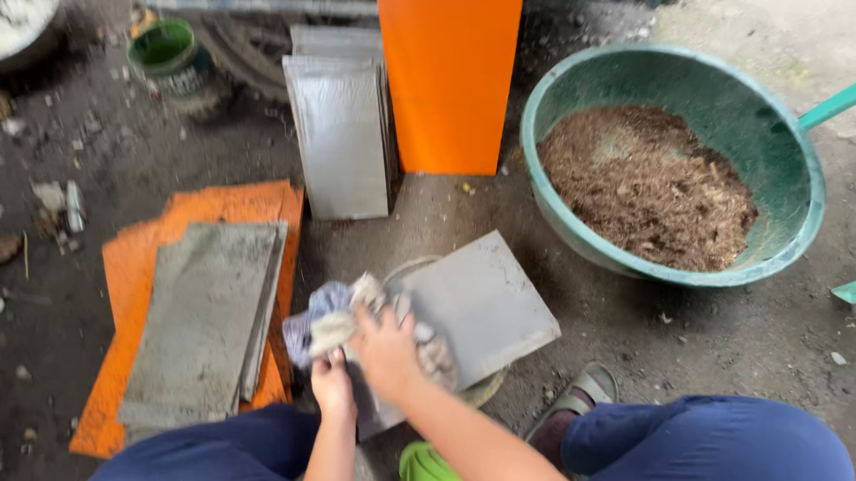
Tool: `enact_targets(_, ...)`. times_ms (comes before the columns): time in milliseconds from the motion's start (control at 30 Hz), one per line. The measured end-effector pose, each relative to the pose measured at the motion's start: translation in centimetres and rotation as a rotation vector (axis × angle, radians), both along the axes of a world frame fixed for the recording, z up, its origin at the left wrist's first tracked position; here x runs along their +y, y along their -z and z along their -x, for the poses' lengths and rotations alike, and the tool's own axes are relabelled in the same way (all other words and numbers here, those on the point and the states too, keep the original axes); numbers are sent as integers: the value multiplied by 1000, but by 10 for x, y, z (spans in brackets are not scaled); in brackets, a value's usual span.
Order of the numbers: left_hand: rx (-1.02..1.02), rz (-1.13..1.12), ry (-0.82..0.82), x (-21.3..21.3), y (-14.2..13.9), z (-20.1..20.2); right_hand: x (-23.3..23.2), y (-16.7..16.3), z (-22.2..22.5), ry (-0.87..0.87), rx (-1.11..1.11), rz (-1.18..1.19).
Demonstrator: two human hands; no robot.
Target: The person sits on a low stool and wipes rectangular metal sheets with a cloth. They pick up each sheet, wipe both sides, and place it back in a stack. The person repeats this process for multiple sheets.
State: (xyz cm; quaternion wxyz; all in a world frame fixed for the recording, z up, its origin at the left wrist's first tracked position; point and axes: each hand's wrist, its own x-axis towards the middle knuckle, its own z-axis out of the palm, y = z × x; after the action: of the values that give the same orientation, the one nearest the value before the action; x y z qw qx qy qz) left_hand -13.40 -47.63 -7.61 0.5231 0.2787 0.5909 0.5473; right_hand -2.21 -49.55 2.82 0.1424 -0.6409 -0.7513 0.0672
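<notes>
Low in the middle of the view, the left hand (333,382) pinches the lower edge of a crumpled grey-and-white rag (331,325), fingers closed on the cloth. The right hand (386,351) lies just at 3 o'clock of it, palm down and fingers spread over the same rag, pressing it against a grey metal plate (483,307). That plate sits tilted on a round pale object of which only an edge peeks out beneath it, and it stretches away from the hands toward 2 o'clock. At 9 o'clock of the hands, a stack of dusty grey plates (204,322) rests on an orange sheet (128,274) laid flat on the dirty floor (81,154). At 12 o'clock, shiny silver plates (341,133) lean upright beside a tall orange panel (447,71). Toward 2 o'clock, well apart from the hands, stands a large green basin (793,162) filled with brown sawdust-like material (651,184). A small green can (165,51) stands at 11 o'clock, far off. The person's knees in dark blue trousers frame the bottom edge, and a sandalled foot (581,395) shows at 4 o'clock.
</notes>
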Motion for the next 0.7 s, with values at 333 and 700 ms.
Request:
enact_targets(333,64,120,58,7,-5,0,17,1,-293,863,-354,546)
enact_targets(700,197,189,93,8,-15,-7,22,-10,-164,376,-454,160)
